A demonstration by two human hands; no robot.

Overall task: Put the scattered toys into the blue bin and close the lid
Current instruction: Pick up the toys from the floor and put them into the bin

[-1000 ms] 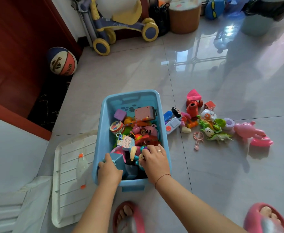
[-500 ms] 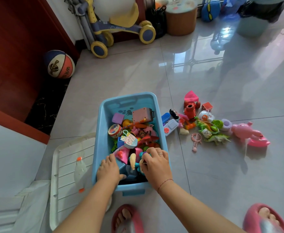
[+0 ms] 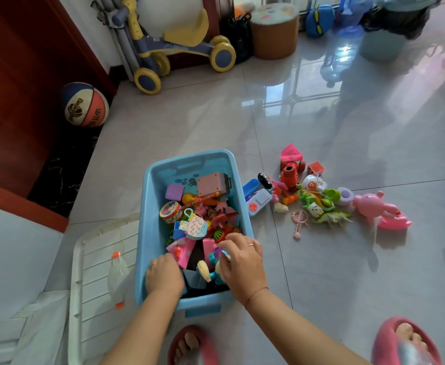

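The blue bin (image 3: pixel 147 206) stands open on the tiled floor, filled with several mixed toys. My left hand (image 3: pixel 163 276) reaches down into its near-left corner beside a dark blue block (image 3: pixel 193 279); its fingertips are hidden. My right hand (image 3: pixel 242 262) is at the near-right side, with its fingers curled over a teal and purple toy (image 3: pixel 217 255). A heap of scattered toys (image 3: pixel 313 196) lies on the floor right of the bin, ending in a pink pig (image 3: pixel 371 206). The white lid (image 3: pixel 95 285) lies flat to the left of the bin.
A clear bottle (image 3: pixel 117 272) with an orange cap rests on the lid. A basketball (image 3: pixel 85 105) sits by the red door at the left, and a ride-on scooter (image 3: pixel 179 51) and a brown stool (image 3: pixel 274 30) stand at the back. My feet in pink slippers (image 3: pixel 192 346) are just below the bin.
My left hand has sunk deeper into the bin's near-left corner, and the blue block it held now lies beside it. My right hand stays on the toys at the near-right side.
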